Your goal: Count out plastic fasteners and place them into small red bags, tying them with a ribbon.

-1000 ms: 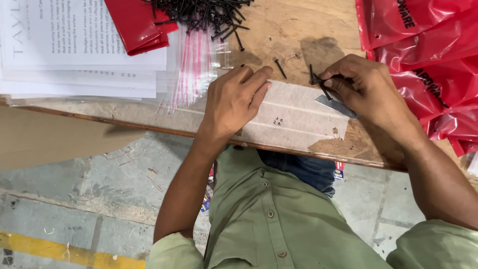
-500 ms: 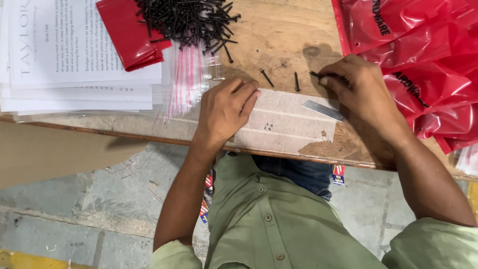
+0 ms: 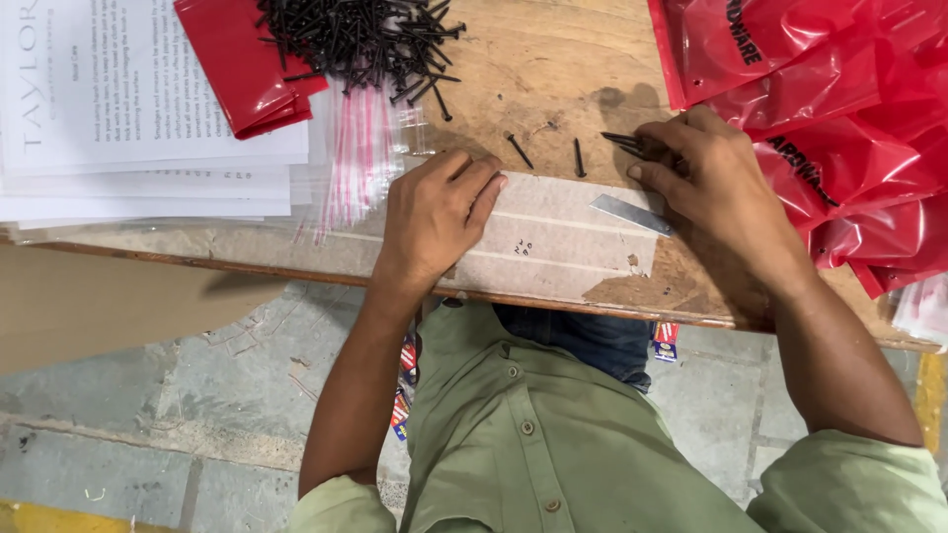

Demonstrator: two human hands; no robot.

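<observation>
Black screws (image 3: 627,145) are pinched in the right hand (image 3: 713,178) with their long axes pointing left toward two loose screws (image 3: 578,158) on the desk (image 3: 553,59), while the left hand (image 3: 434,212) is laid flat, empty, just nearer

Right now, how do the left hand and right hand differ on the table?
The left hand lies flat, palm down, on the taped strip, holding nothing visible. The right hand is curled, its fingers pinching a few black screws. The left hand sits nearer the clear bags; the right hand sits beside the red bags. Both rest on the wooden table.
</observation>
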